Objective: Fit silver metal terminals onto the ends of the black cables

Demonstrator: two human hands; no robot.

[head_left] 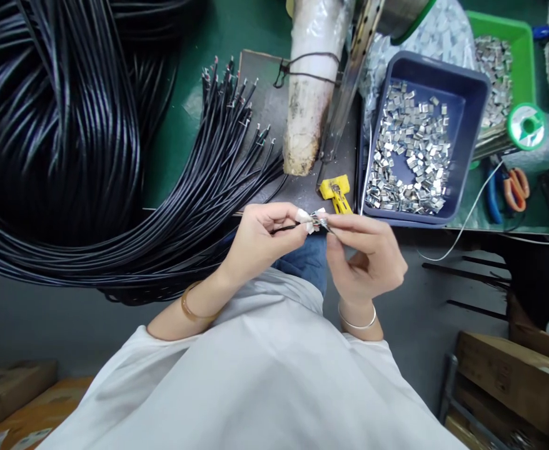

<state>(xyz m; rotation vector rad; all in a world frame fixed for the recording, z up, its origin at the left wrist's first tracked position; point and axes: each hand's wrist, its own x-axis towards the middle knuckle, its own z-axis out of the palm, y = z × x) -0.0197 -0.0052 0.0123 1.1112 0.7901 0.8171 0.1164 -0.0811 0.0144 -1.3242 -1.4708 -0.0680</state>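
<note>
Just off the near edge of the desk (190,103), the stripped end of a black cable (318,221) sits between both hands. The left hand (267,234) has its grip closed on the cable — thumb and index finger pinched, white wrapping on the fingertips. The right hand (368,253) pinches the same end, its grip nearly shut. Beyond them, near that edge, lies a yellow tool (336,191); right of it, a blue bin (466,106) holds small metal clips (427,150). Bundled black cables (171,219) sweep in over the desk's left side.
</note>
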